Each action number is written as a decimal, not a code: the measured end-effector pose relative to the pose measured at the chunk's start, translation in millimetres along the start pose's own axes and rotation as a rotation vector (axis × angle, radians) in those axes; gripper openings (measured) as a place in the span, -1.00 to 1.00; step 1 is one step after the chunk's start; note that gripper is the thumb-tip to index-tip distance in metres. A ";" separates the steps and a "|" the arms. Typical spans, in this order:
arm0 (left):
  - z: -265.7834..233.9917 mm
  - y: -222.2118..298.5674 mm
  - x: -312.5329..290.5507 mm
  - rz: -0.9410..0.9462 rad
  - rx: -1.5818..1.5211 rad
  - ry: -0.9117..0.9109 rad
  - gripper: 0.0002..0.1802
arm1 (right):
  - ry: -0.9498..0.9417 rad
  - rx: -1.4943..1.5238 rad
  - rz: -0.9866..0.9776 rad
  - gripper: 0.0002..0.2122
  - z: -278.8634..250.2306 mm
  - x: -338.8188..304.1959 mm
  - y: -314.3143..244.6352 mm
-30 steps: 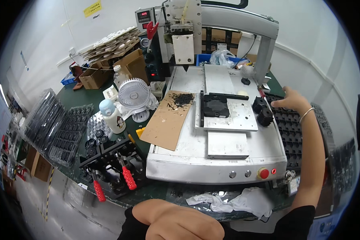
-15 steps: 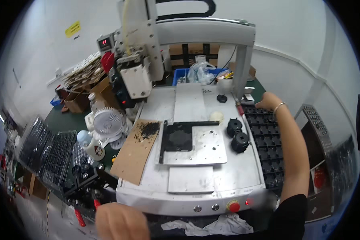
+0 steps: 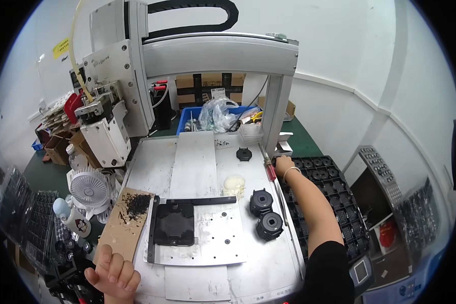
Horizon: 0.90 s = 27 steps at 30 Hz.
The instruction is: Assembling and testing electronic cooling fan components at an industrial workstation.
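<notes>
My right hand (image 3: 283, 165) is closed at the far left edge of a black compartment tray (image 3: 329, 188), beside a red-handled tool (image 3: 270, 169). Its fingertips are mostly hidden, and a small dark shape shows at them. My left hand (image 3: 115, 273) is raised at the lower left, empty, its fingers loosely bent and apart. Beyond it lies a brown board (image 3: 117, 230) with a heap of black bits (image 3: 138, 205). A metal fixture plate (image 3: 213, 238) on the machine bed carries a flat black square part (image 3: 174, 224). Two round black parts (image 3: 269, 225) stand together right of the plate.
The machine's grey gantry (image 3: 218, 55) spans the bed, with its white tool head (image 3: 106, 139) at left. A small black part (image 3: 243, 154) and a cream-coloured lump (image 3: 234, 185) lie on the bed. A white fan (image 3: 89, 190) and a bottle (image 3: 72, 218) stand left; a blue bin (image 3: 185, 117) sits behind.
My right hand has moved from over the tray's far end to its left edge. My left hand has risen, and its fingers have loosened from a fist. The whole view has shifted.
</notes>
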<state>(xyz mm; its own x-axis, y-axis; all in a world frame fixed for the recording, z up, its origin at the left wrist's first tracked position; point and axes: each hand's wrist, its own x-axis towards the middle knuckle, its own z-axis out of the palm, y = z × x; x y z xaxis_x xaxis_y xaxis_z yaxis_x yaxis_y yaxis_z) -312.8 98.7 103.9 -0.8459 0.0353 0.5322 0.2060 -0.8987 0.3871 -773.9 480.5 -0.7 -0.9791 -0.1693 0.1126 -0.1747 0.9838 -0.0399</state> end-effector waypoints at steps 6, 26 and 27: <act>-4.5 -1.3 6.9 0.001 0.025 0.044 -0.59 | 0.054 -0.075 -0.136 -0.48 -19.1 7.6 11.1; 2.3 -5.7 2.7 0.030 0.134 0.123 -0.67 | -0.125 0.157 0.310 -0.33 -9.5 23.7 51.0; 1.7 -5.6 3.8 0.028 0.132 0.128 -0.67 | -0.167 0.200 0.356 -0.32 -9.2 25.0 52.0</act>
<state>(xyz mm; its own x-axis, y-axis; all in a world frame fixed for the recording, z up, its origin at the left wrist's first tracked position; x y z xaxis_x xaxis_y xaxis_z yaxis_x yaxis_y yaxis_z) -316.3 104.6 105.0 -0.8930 -0.0528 0.4470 0.2862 -0.8331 0.4733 -806.5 527.9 9.2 -0.9824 0.1549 -0.1044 0.1761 0.9545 -0.2407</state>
